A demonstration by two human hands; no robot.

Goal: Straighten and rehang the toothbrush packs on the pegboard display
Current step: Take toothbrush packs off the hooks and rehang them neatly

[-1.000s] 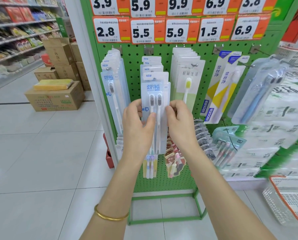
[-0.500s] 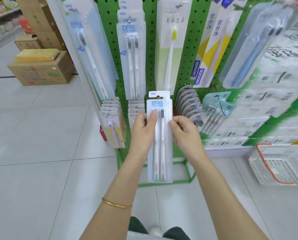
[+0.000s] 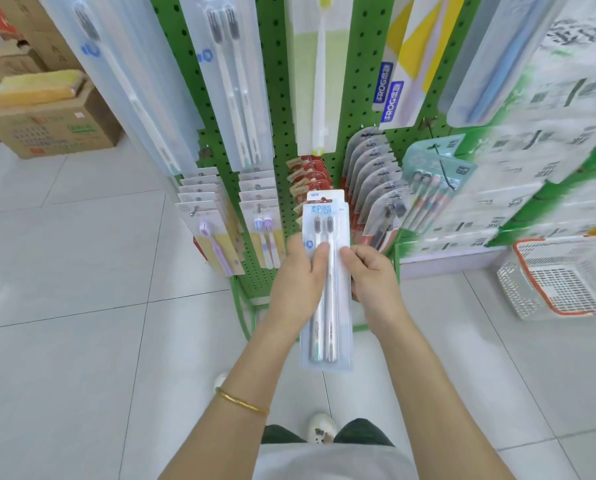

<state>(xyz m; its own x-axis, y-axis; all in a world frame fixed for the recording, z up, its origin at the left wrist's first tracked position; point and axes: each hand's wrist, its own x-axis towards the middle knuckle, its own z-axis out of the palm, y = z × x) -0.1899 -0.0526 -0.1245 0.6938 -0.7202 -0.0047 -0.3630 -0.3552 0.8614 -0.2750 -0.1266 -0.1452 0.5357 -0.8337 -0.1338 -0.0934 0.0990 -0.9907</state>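
A clear twin toothbrush pack (image 3: 327, 306) with a blue-and-white header is off the pegboard and held upright in front of me, over the floor. My left hand (image 3: 298, 278) grips its left edge, thumb across the front. My right hand (image 3: 372, 278) grips the right edge. Behind them stands the green pegboard (image 3: 275, 98). A matching row of twin packs (image 3: 232, 74) hangs at upper centre. To its left hangs a single-brush row (image 3: 116, 71), to its right a yellow-bristled brush pack (image 3: 319, 81).
Lower pegs carry small purple brush packs (image 3: 216, 244), red packs (image 3: 310, 174) and grey-carded packs (image 3: 372, 181). Cardboard boxes (image 3: 47, 123) sit on the tiled floor at left. A white and red basket (image 3: 563, 275) lies at right. The stand's green base frame (image 3: 251, 306) is near my feet.
Both hands lifted the twin pack off its peg and brought it down and toward me. My view tilted downward, so the price tags have left the frame.
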